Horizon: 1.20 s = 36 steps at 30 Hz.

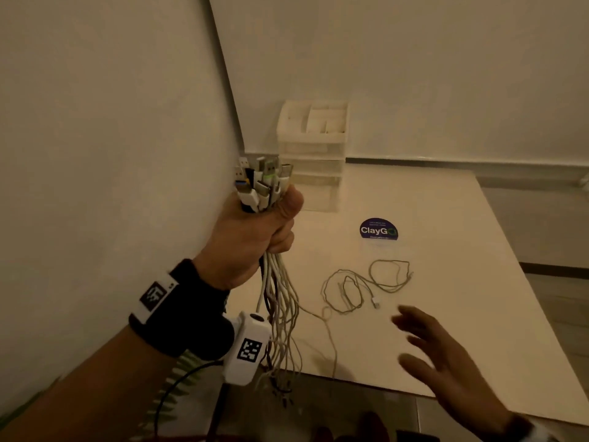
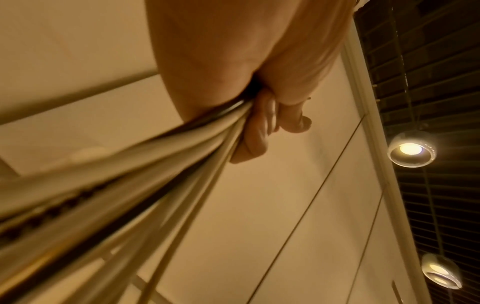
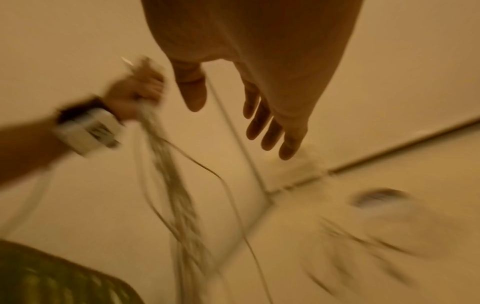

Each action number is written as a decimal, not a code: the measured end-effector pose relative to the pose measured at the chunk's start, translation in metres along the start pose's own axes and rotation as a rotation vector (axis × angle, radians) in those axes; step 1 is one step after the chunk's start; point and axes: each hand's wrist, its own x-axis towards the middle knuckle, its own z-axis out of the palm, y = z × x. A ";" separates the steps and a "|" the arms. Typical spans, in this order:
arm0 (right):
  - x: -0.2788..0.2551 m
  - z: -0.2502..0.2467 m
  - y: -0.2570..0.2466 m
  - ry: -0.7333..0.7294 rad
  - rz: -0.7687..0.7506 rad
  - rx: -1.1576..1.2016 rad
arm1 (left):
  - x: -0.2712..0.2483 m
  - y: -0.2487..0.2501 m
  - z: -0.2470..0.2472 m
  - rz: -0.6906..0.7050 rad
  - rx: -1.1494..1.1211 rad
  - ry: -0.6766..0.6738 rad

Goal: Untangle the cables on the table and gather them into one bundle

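Left hand point(image 1: 251, 231) raised above desk point(image 1: 446, 218) edge, grip clamped on cable bundle point(image 1: 280, 301); plugs stick up from the fist, cords hang down. Right hand point(image 1: 446, 362) hovers over desk, fingers spread, holding nothing. One loose cable point(image 1: 366, 282) lies looped on desk, possibly trailing into the bundle. Drawer organizer point(image 1: 312, 154) at back corner.

Plain off-white walls meet in a corner point(image 1: 223, 90) just behind the left hand. White tabletop point(image 1: 446, 218) under and ahead of the right hand. Translucent drawer organizer point(image 1: 312, 154) stands at the table's far edge, just right of the left hand. Round blue ClayGo sticker point(image 1: 379, 229) ahead of the right hand. Grey floor point(image 1: 548, 234) right of the table. Overhead: dark slatted ceiling point(image 2: 428, 61), two lit glass pendant lamps point(image 2: 411, 149). Warm, dim light.
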 end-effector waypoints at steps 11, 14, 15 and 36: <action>0.081 0.121 -0.069 -0.379 -0.234 0.055 | -0.026 -0.002 0.021 -0.001 -0.061 -0.017; 0.080 0.123 -0.039 -0.416 -0.174 0.006 | -0.029 0.012 0.015 0.041 -0.119 0.008; 0.081 0.124 -0.024 -0.424 -0.141 -0.032 | -0.028 0.019 0.014 0.055 -0.138 0.003; 0.127 0.037 0.076 -0.800 0.103 -0.425 | 0.013 0.006 0.038 0.044 -0.201 0.157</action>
